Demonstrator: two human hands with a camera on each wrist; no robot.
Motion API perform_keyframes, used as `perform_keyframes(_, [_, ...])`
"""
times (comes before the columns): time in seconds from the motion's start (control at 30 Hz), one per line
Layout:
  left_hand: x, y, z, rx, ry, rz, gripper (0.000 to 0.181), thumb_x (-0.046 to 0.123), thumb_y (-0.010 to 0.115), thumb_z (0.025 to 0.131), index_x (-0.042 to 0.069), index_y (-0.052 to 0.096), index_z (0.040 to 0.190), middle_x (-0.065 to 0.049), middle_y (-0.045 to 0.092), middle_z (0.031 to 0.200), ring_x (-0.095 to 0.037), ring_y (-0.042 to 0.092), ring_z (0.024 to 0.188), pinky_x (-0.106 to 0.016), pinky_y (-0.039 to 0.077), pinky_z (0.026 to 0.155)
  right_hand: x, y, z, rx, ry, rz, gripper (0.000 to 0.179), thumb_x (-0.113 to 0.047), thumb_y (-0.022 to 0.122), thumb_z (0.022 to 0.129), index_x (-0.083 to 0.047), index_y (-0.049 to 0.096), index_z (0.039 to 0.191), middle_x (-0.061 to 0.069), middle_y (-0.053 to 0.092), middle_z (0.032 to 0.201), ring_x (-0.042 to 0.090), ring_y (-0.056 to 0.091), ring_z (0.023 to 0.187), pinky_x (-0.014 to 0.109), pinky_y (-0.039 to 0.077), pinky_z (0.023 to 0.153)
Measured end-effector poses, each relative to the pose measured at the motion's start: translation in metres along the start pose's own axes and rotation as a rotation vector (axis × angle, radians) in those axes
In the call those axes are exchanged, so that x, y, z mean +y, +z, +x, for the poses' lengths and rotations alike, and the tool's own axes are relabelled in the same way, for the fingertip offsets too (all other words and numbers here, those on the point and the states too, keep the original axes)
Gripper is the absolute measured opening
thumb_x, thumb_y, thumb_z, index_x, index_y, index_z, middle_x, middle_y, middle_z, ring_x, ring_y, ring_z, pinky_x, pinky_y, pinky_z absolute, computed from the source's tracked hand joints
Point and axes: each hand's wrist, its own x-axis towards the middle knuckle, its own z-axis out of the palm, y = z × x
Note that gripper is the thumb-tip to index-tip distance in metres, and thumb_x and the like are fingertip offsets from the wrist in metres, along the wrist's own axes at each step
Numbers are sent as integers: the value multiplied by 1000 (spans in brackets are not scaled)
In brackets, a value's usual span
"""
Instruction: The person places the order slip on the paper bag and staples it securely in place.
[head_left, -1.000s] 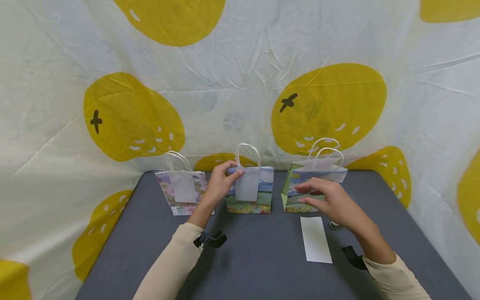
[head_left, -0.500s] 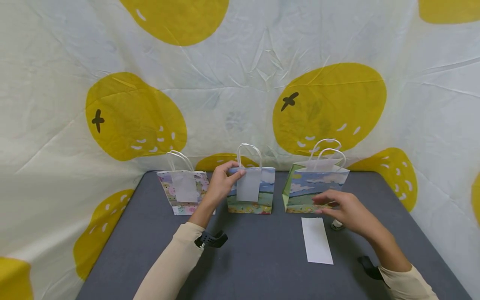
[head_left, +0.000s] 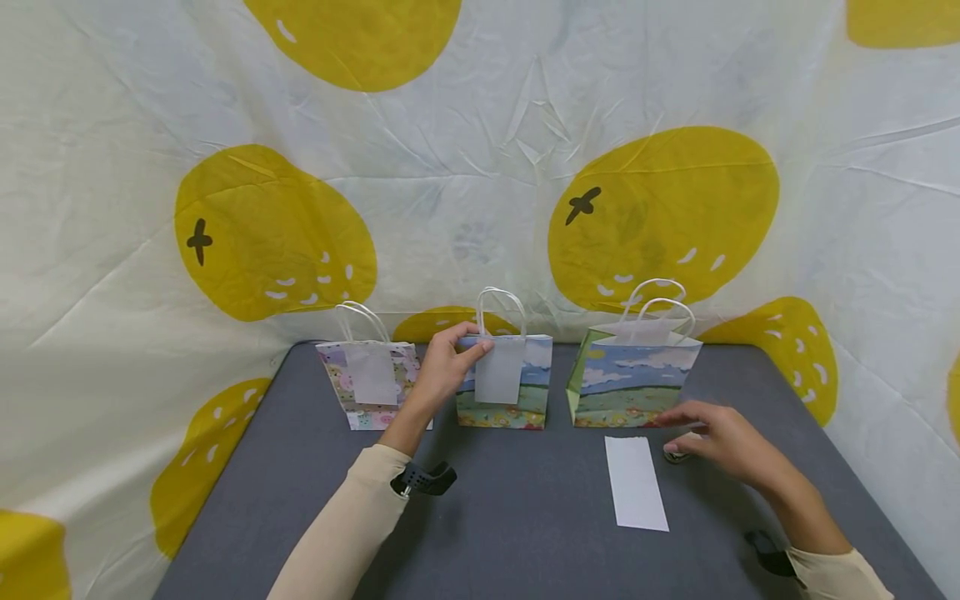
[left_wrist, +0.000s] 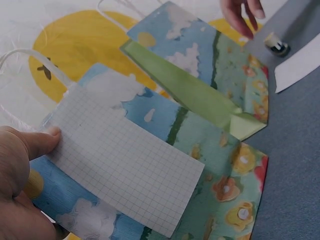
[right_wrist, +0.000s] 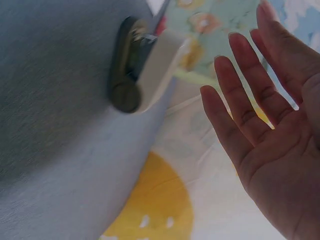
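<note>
My left hand (head_left: 441, 367) pinches the top edge of the middle paper gift bag (head_left: 501, 417), which has a sky-and-meadow print. Its thumb presses a slip of grid paper (left_wrist: 130, 155) flat against the bag's front, just below the white twisted handle. Over at the right, my right hand (head_left: 723, 440) hovers with fingers spread and nothing in it. Just beneath its fingertips a small stapler (right_wrist: 162, 62), white on top and dark below, stands on the table; in the head view the hand partly covers it.
A larger open bag (head_left: 633, 375) with a similar print stands right of the middle one. At left is a pink patterned bag (head_left: 347, 379) with a white slip (head_left: 372, 375) on its front. Another white slip (head_left: 636, 483) lies on the grey table (head_left: 525, 517), before a fabric backdrop.
My right hand has moved right and down, from in front of the larger bag to over the stapler. My left hand keeps its hold on the middle bag and slip.
</note>
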Motion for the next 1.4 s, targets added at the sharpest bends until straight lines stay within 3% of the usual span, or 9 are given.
perform_keyframes(0.3, [1,0,0,4,3,2,16,25,72,96,16,74,109,-3,69,106,-21,52,73,-33,45,66,25,4,-9,-46,30,-46,39,-21,88,78,-10,74,113,6,73,110,19,65,101,50,56,85])
perform_keyframes(0.5, [1,0,0,-2,1,10,16,26,72,96,16,74,109,-2,69,107,-20,53,73,-31,46,67,40,8,-14,-33,-10,-49,41,-19,90,74,-8,74,110,5,72,106,11,62,92,33,55,79])
perform_keyframes(0.73, [1,0,0,-7,7,9,16,26,71,97,16,74,109,-3,69,103,-20,50,68,-31,45,63,51,12,-16,-29,-17,-46,36,-11,89,75,-8,75,108,3,72,104,6,61,90,32,56,77])
perform_keyframes(0.87, [0,-1,1,-5,6,14,16,26,72,96,17,74,109,-2,70,105,-20,53,71,-31,47,65,56,15,-16,-4,-28,-73,34,-7,88,74,-9,75,106,1,72,102,5,61,90,33,56,77])
perform_keyframes(1.07, [0,-1,2,-5,1,13,16,25,72,96,16,74,109,-2,70,108,-21,56,75,-32,47,67,64,23,-16,75,-112,-172,38,-1,89,68,-10,76,102,1,73,97,7,62,88,32,53,74])
perform_keyframes(1.4, [-1,0,2,0,0,10,15,25,72,96,16,74,108,-2,70,108,-21,57,77,-32,48,68,64,25,-17,40,-11,-202,33,-2,87,73,-12,76,102,2,70,100,17,63,90,39,52,77])
